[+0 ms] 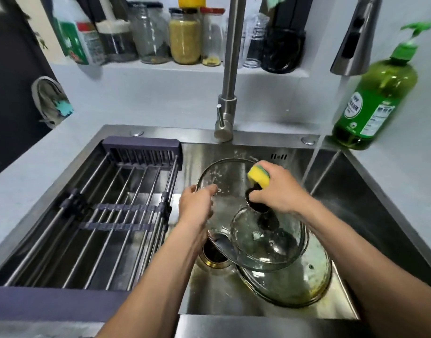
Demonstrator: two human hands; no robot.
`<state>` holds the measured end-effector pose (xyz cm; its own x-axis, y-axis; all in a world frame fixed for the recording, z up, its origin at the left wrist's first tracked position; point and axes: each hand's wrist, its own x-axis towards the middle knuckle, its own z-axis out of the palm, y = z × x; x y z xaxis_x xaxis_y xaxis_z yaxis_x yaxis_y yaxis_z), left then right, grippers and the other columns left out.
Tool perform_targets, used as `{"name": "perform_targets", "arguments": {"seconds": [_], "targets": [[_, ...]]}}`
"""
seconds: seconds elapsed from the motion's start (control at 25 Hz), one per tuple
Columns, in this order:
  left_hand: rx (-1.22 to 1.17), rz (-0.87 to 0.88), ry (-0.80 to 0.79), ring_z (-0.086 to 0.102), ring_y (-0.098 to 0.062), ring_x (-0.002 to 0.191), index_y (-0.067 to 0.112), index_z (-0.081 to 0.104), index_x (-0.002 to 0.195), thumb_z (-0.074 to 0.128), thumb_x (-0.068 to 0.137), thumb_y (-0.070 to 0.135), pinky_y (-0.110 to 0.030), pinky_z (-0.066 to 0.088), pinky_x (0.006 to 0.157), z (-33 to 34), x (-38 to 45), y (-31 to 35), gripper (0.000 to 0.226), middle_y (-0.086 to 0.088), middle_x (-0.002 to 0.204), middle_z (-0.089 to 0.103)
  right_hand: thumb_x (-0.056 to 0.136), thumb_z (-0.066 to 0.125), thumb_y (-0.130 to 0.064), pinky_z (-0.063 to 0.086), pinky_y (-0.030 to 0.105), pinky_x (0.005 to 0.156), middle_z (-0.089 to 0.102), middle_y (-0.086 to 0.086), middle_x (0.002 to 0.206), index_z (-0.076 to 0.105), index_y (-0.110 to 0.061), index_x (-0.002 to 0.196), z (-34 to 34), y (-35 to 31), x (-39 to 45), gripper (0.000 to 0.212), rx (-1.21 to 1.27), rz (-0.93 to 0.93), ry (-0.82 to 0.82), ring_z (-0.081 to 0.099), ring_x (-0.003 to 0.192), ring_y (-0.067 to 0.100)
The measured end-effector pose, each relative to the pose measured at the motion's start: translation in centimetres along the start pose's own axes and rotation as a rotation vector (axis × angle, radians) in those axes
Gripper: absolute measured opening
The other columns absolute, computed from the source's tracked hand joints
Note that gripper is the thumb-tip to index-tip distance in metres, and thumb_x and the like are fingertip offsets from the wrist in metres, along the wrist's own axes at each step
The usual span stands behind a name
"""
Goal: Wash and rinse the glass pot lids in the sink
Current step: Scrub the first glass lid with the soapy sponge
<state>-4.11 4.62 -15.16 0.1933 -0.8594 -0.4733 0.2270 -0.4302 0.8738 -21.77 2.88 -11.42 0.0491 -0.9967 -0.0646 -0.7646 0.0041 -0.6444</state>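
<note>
Scrub step was in hand. Left hand [196, 203] gripped the rim of the upper glass lid [224, 189], holding it tilted on edge over the sink [380, 196]. Right hand [275, 189] was clamped on a yellow-green sponge [258, 175], pressed against that lid near its black knob [254, 203]. Whether the fingers also caught the knob, I couldn't tell.

Two more lids lay lower in the basin: a smaller glass lid [268, 240] resting on top of a larger lid [295, 284] with a yellowish film, both just beside the drain [215, 257].

Water ran from the spray head [353, 40] down the right side of the basin, apart from all three lids. Drying rack [92, 215] sat across the left half, nothing on it. Green soap bottle [378, 98] stood at the back right corner.

My read: the held lid was mid-scrub, not rinsed. Next move calls for swinging it right under the stream, keeping the wet rim firmly pinched. The greasy larger lid likely needs the most work.
</note>
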Motion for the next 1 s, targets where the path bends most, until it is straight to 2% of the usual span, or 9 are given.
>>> {"name": "perform_targets", "arguments": {"seconds": [0.08,0.16,0.24,0.36,0.52,0.6,0.72,0.84,1.0], "targets": [[-0.3,-0.086,-0.268,0.075,-0.03,0.09,0.008,0.06,0.123,0.062,0.095,0.02,-0.032,0.062,0.062,-0.2,-0.8,0.6,0.031,-0.011,0.105,0.076,0.059,0.07,-0.029,0.041,0.027,0.054,0.061,-0.006,0.087,0.057,-0.035,0.095,-1.6,-0.4,-1.1,0.038,0.081,-0.092,0.053,0.051,0.067,0.014],[-0.44,-0.07,-0.436,0.073,-0.034,0.098,0.012,0.059,0.127,0.051,0.101,0.023,-0.034,0.062,0.065,-0.1,-1.6,1.3,0.029,-0.011,0.115,0.074,0.069,0.068,-0.023,0.043,0.028,0.063,0.063,-0.009,0.088,0.061,-0.037,0.098,-2.6,-0.9,-2.1,0.033,0.073,-0.177,0.106,0.055,0.074,0.013],[-0.474,-0.004,-0.515,0.07,-0.037,0.105,0.019,0.058,0.13,0.044,0.103,0.03,-0.04,0.063,0.075,0.5,-2.1,1.7,0.032,-0.009,0.122,0.072,0.086,0.056,-0.025,0.043,0.033,0.083,0.064,-0.004,0.115,0.06,-0.031,0.12,-3.3,-1.2,-2.0,0.035,-0.035,-0.232,0.104,0.057,0.102,0.019],[-0.426,0.098,-0.578,0.07,-0.04,0.105,0.026,0.057,0.132,0.049,0.095,0.042,-0.042,0.062,0.08,1.3,-3.3,2.0,0.041,-0.005,0.125,0.071,0.097,0.037,-0.028,0.037,0.041,0.101,0.049,0.007,0.14,0.037,-0.019,0.145,-4.1,-2.1,-0.9,0.049,-0.087,-0.116,0.187,0.043,0.128,0.028],[-0.319,0.207,-0.619,0.074,-0.031,0.085,0.024,0.06,0.13,0.058,0.089,0.043,-0.04,0.063,0.071,2.4,-4.4,2.2,0.045,-0.007,0.112,0.075,0.088,0.054,-0.01,0.039,0.034,0.084,0.059,0.001,0.11,0.046,-0.015,0.125,-2.1,-5.6,-2.1,0.038,-0.034,-0.366,0.452,0.057,0.107,0.027],[-0.368,0.181,-0.627,0.073,-0.026,0.08,0.02,0.06,0.13,0.055,0.09,0.042,-0.039,0.062,0.068,2.8,-5.0,2.1,0.046,-0.01,0.109,0.075,0.09,0.055,-0.008,0.041,0.037,0.101,0.06,0.004,0.13,0.052,-0.013,0.125,-1.4,-6.0,-2.2,0.036,0.032,-0.454,0.38,0.053,0.121,0.022],[-0.362,0.21,-0.59,0.074,-0.022,0.081,0.018,0.058,0.135,0.052,0.098,0.033,-0.032,0.06,0.062,3.1,-5.4,1.9,0.04,-0.01,0.108,0.075,0.101,0.049,-0.02,0.028,0.049,0.116,0.045,0.008,0.15,0.05,-0.013,0.134,-0.5,-6.7,-2.8,0.034,0.194,-0.219,0.454,0.035,0.143,0.026],[-0.432,0.229,-0.546,0.074,-0.018,0.09,0.012,0.059,0.134,0.054,0.098,0.029,-0.029,0.06,0.066,2.7,-5.8,2.2,0.04,-0.01,0.109,0.076,0.106,0.037,-0.027,0.005,0.033,0.124,0.02,-0.006,0.165,0.043,-0.019,0.147,1.1,-7.1,-4.2,0.042,0.251,-0.252,0.378,0.004,0.153,0.009],[-0.376,0.303,-0.558,0.073,-0.022,0.097,0.025,0.059,0.135,0.057,0.085,0.041,-0.035,0.062,0.074,2.6,-7.0,3.8,0.052,-0.009,0.118,0.073,0.103,0.035,-0.008,0.004,0.028,0.124,0.02,-0.005,0.165,0.036,-0.015,0.153,0.4,-7.7,-4.3,0.05,0.4,-0.223,0.53,0.004,0.153,0.007]]}}
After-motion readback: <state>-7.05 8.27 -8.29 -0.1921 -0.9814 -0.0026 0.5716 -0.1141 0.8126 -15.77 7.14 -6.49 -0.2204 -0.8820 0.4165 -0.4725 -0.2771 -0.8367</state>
